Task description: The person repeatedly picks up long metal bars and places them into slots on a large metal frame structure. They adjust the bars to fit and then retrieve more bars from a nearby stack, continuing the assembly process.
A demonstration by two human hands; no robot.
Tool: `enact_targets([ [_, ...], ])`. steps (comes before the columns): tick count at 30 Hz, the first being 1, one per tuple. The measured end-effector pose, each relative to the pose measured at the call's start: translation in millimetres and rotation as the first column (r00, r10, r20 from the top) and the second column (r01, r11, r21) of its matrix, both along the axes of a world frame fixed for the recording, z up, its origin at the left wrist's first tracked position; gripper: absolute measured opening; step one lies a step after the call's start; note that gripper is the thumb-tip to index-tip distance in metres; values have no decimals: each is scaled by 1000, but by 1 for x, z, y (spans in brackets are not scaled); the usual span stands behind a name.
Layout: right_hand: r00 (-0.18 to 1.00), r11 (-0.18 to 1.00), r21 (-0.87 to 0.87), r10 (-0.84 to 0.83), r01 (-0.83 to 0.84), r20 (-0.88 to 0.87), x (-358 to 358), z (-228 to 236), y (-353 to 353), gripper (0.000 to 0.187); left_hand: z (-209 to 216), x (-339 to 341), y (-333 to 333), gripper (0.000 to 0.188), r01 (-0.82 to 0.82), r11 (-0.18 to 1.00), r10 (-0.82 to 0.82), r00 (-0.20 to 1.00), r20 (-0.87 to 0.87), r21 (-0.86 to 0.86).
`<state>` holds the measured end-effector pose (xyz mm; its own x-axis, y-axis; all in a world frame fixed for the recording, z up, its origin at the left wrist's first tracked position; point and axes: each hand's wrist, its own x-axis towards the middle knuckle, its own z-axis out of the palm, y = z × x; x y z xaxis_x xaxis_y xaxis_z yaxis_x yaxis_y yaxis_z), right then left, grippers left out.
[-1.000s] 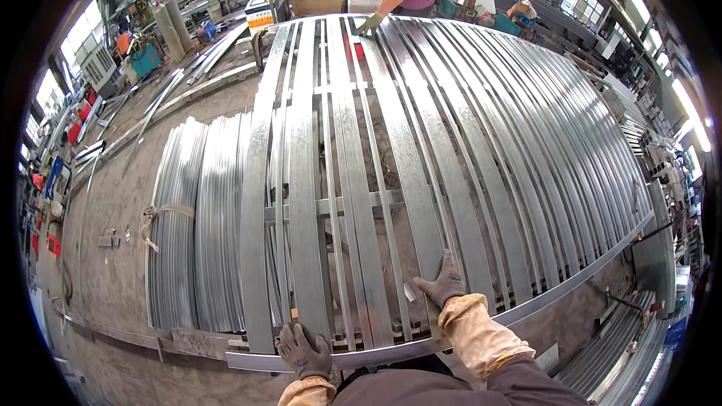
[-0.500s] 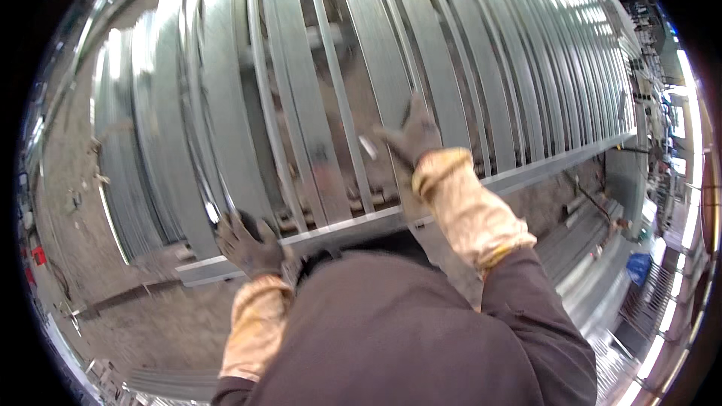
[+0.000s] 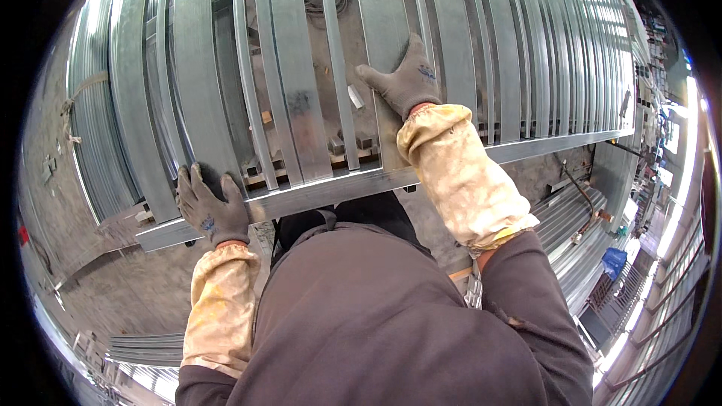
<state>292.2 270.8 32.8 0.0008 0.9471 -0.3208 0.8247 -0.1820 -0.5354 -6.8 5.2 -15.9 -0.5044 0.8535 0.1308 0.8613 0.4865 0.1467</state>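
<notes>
Long galvanized metal bars lie side by side across a metal front rail (image 3: 331, 189), running away from me. My left hand (image 3: 213, 207), in a grey work glove, lies with spread fingers over the rail, at the near end of a wide flat bar (image 3: 197, 53). My right hand (image 3: 406, 83), gloved alike, rests on another wide bar (image 3: 380, 11), its thumb pointing left and its fingers stretched forward. Neither hand is wrapped around anything. Stained tan sleeve covers (image 3: 466, 173) cover both forearms. A narrow bar (image 3: 337, 68) runs just left of the right thumb.
Through the gaps show the floor, a coiled cable (image 3: 329, 1) and small metal offcuts (image 3: 364, 140). Banded profiles (image 3: 105, 120) are bundled at the left. More stacked profiles (image 3: 560, 214) and a blue bag (image 3: 614, 262) are on the right. The rail's left end (image 3: 150, 239) juts out.
My view has shifted, so the bars and rail sit higher and farther left in the picture. Both hands keep about the same places on the metal.
</notes>
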Motion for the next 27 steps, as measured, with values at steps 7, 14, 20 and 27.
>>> enact_targets([
  [7, 999, 998, 30, 46, -46, -6, 8, -3, 0, 115, -5, -1, -3, 67, -11, 1000, 11, 1000, 16, 0],
  [14, 995, 996, 7, 93, -93, -30, 24, -14, 10, 128, -8, 0, -3, 70, -4, 999, 5, 1000, -13, 47],
  [20, 990, 996, -10, 92, -94, -107, 29, -13, 14, 126, 27, 101, 11, 56, 534, 781, -586, 806, 82, 323],
  [27, 980, 992, -18, 122, -126, -154, 32, -13, 20, 112, 21, 199, 2, 71, 399, 899, -424, 896, 131, 180],
])
